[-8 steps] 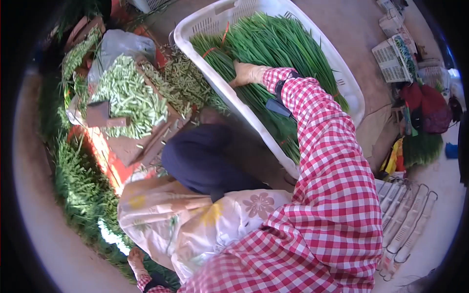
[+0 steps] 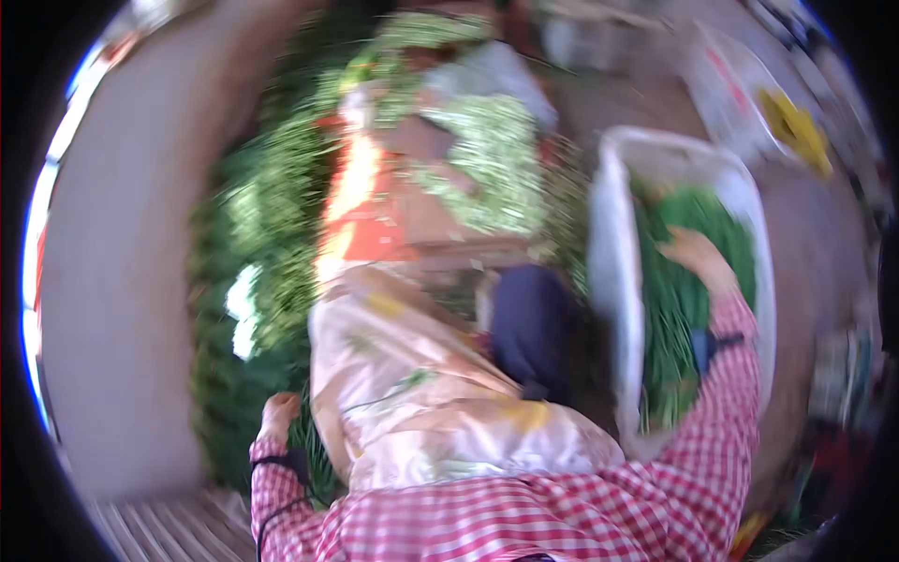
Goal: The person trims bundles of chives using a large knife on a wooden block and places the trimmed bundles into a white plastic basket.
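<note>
The whole view is smeared by motion. My right hand (image 2: 695, 255), in a red-and-white checked sleeve, lies on the long green stalks (image 2: 676, 309) that fill a white plastic crate (image 2: 607, 281) at the right. Its fingers are too blurred to tell whether they grip any stalks. My left hand (image 2: 278, 412), with a dark strap at the wrist, is low on the left, curled against a pile of green leaves (image 2: 262, 281). Blur hides whether it holds any.
A cream flowered cloth (image 2: 421, 393) and a dark blue rounded shape (image 2: 534, 323) sit between my arms. Pale green pods (image 2: 482, 159) lie heaped beyond them beside an orange-red surface (image 2: 361, 215). Another white crate (image 2: 749, 84) with something yellow stands at the far right.
The view has swung, so the crate now sits farther right and everything is blurred. My right hand stays on the green stalks. My left hand shows more fully by the leaves.
</note>
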Available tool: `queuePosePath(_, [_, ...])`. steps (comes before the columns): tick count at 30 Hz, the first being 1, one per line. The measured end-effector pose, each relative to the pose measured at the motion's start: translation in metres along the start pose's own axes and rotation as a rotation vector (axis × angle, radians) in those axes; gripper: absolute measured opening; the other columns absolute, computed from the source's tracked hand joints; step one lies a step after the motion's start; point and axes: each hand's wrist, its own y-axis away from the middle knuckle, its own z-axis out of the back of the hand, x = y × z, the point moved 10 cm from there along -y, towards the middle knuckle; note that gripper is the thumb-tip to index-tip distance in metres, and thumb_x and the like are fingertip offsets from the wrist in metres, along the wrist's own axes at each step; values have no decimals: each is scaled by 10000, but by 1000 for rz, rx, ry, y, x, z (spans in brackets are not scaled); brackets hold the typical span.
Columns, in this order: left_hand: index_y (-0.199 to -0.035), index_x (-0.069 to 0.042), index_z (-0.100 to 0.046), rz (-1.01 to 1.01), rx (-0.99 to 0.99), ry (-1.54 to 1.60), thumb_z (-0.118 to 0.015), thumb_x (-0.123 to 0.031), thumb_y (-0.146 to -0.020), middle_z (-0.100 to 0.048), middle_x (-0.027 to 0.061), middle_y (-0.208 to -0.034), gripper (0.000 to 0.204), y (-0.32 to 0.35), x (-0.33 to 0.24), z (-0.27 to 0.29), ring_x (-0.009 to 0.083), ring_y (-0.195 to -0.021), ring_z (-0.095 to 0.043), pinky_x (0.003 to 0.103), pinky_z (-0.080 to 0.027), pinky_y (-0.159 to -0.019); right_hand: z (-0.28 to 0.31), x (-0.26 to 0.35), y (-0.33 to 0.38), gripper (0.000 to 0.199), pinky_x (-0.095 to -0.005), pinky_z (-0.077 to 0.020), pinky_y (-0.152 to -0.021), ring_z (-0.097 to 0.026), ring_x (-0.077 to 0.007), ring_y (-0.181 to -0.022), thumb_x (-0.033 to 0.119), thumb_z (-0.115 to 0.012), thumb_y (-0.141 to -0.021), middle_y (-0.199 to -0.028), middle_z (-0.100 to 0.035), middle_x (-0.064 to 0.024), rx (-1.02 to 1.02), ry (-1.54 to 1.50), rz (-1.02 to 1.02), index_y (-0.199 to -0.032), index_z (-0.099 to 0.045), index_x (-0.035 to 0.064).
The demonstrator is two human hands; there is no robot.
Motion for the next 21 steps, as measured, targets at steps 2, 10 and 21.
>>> queuePosePath(2, [-924,-9,-663,48,9,-151,-650,-282,-774,-636,67,-761,312,27,11,6,178,-705,-587,313,-474,-658,38,-5,9,647,-307,-460,-810,-615,-215,-864,271,-689,-736,-928,-640,-151,-128,-369,14,-1269,-466,-18])
queuePosePath(10, [-996,2,-651,170,119,87,-633,-322,-780,-662,127,-890,390,60,175,-92,228,-839,-613,315,-469,-772,113,298,94,497,-246,-461,-770,-577,-136,-885,179,-673,-827,-1022,-612,-69,-257,-376,580,-1273,-499,44])
queuePosePath(21, [-1222,-16,-510,254,145,953,-561,-318,-900,-610,43,-1034,444,122,166,-146,139,-894,-560,233,-443,-790,-73,502,118,468,-267,-435,-847,-566,-162,-954,150,-648,-850,-1081,-607,-109,199,-31,1045,-1268,-491,7])
